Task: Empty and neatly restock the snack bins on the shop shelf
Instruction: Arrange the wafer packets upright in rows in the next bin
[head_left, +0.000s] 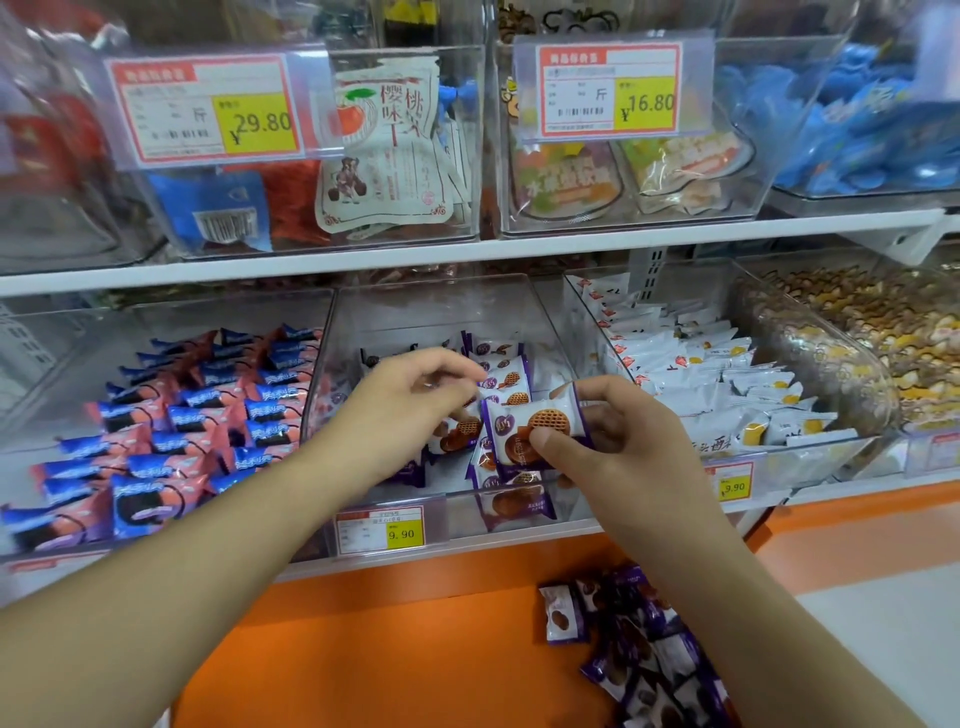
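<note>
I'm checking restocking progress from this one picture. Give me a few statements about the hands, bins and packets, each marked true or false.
1. The right hand pinches a purple waffle packet over the middle bin. True.
2. The middle bin is filled to its rim. False: packets lie only in a row along its lower part, and much of the bin shows bare.
3. A pile of purple packets lies on the orange ledge below the shelf. True.
4. The yellow price tag on the middle bin reads 29.80. False: it reads 9.90.
5. The left hand rests on the blue and pink packets in the left bin. False: it reaches into the middle bin, fingers curled at the row of packets.
</note>
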